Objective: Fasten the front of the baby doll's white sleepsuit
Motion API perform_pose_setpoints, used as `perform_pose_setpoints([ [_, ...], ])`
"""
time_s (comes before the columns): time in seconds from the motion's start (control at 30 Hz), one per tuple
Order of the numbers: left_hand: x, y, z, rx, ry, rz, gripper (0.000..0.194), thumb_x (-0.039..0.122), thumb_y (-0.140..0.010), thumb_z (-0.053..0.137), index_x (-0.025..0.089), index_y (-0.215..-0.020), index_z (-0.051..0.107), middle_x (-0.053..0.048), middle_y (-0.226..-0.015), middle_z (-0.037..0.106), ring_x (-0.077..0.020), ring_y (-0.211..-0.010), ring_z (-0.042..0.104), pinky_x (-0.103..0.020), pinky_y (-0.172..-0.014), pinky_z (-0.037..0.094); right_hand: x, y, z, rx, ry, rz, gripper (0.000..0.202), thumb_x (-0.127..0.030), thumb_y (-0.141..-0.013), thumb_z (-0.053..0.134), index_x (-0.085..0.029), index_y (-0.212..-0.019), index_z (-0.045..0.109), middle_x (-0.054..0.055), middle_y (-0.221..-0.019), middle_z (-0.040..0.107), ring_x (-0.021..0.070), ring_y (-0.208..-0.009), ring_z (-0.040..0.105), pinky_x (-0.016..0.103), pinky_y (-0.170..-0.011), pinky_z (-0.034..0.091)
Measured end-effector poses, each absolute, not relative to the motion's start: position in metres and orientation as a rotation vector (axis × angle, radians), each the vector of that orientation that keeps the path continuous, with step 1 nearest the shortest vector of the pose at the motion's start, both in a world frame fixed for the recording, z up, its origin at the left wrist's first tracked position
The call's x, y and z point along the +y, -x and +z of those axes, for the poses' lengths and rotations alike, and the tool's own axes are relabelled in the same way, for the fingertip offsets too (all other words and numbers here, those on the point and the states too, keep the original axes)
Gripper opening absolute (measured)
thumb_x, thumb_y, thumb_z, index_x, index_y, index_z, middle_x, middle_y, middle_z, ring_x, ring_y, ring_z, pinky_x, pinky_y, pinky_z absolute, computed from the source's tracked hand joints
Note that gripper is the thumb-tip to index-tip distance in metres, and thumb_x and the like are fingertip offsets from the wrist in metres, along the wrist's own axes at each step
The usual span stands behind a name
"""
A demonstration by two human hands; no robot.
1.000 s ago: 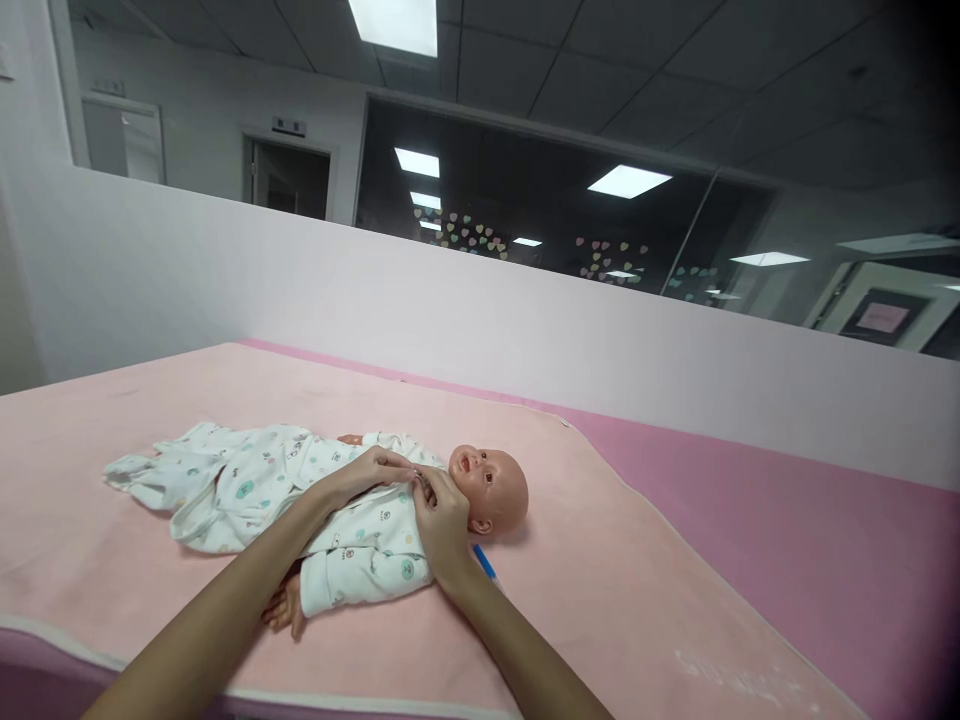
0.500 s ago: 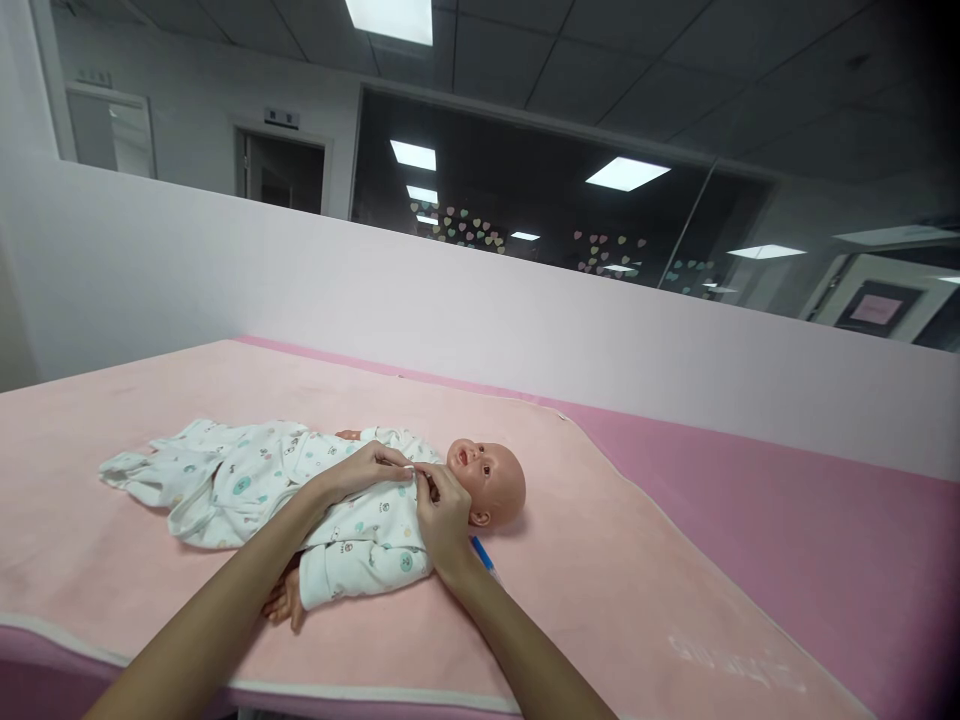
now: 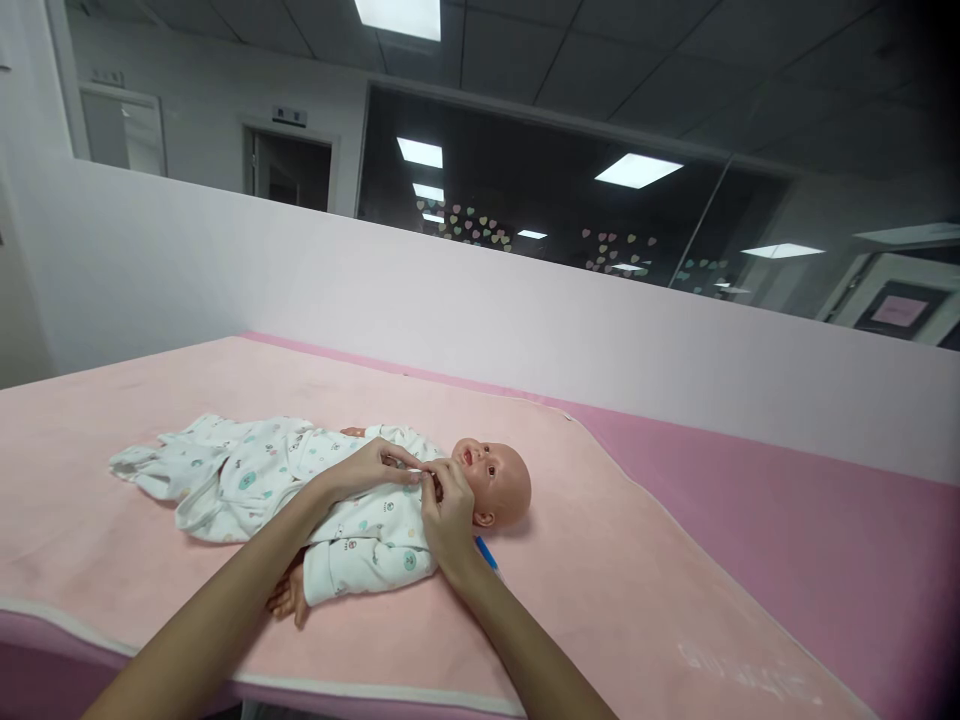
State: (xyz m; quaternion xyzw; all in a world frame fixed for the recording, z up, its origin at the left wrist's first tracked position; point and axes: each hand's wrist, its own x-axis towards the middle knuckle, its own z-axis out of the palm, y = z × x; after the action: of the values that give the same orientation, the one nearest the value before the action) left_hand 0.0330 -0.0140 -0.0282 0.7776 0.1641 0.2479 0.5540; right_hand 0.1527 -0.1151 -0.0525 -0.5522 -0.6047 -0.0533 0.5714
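Note:
A baby doll lies on its back on a pink padded mat, its head to the right. It wears a white romper printed with small green and brown figures. At the doll's upper chest, just below the chin, my left hand pinches the romper's fabric near the neckline. My right hand meets it there, fingers closed on the same part of the romper beside the doll's face. The fingertips of both hands nearly touch, and they hide the exact bit of cloth or fastener between them.
A blue pen-like object lies partly hidden beside my right wrist. A low white wall runs behind the mat, with a dark window above it. A darker pink surface shows at the right.
Both hands stay at the doll's neckline, the left fingertips slightly closer to the right ones. The whole view has shifted a little.

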Motion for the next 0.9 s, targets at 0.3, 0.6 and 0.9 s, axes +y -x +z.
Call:
perform_pose_setpoints([
  [0.3, -0.0193, -0.0317, -0.0232, 0.442, -1.933, 0.615, 0.03, 0.03, -0.064, 0.067, 0.015, -0.09, 0.069, 0.005, -0.05, 0.046, -0.0069, -0.05, 0.034, -0.02, -0.048, 0.024, -0.1157, -0.1509, -0.0535, -1.425, 1.335, -0.126, 0.017, -0.018, -0.082, 0.039, -0.018, -0.08, 0.057, 0.003, -0.079, 0.059, 0.0125, -0.074, 0.054, 0.025, -0.069, 0.044],
  [0.6, -0.0186, -0.0317, -0.0214, 0.382, -1.904, 0.602, 0.027, 0.028, -0.067, 0.064, 0.016, -0.091, 0.067, 0.001, -0.065, 0.057, -0.0102, -0.062, 0.046, -0.021, -0.058, 0.036, -0.112, -0.152, -0.0593, -1.363, 1.371, -0.122, 0.021, -0.022, -0.081, 0.041, -0.017, -0.098, 0.053, 0.006, -0.083, 0.06, 0.0131, -0.07, 0.056, 0.025, -0.063, 0.046],
  [0.9, -0.0219, -0.0326, -0.0218, 0.417, -1.817, 0.652, 0.024, 0.024, -0.064, 0.066, 0.015, -0.086, 0.067, 0.0, -0.07, 0.062, -0.0126, -0.069, 0.054, -0.022, -0.065, 0.04, -0.1118, -0.152, -0.0582, -1.38, 1.416, -0.148, 0.021, -0.018, -0.078, 0.041, -0.017, -0.094, 0.055, 0.004, -0.075, 0.059, 0.0125, -0.063, 0.054, 0.025, -0.06, 0.046],
])
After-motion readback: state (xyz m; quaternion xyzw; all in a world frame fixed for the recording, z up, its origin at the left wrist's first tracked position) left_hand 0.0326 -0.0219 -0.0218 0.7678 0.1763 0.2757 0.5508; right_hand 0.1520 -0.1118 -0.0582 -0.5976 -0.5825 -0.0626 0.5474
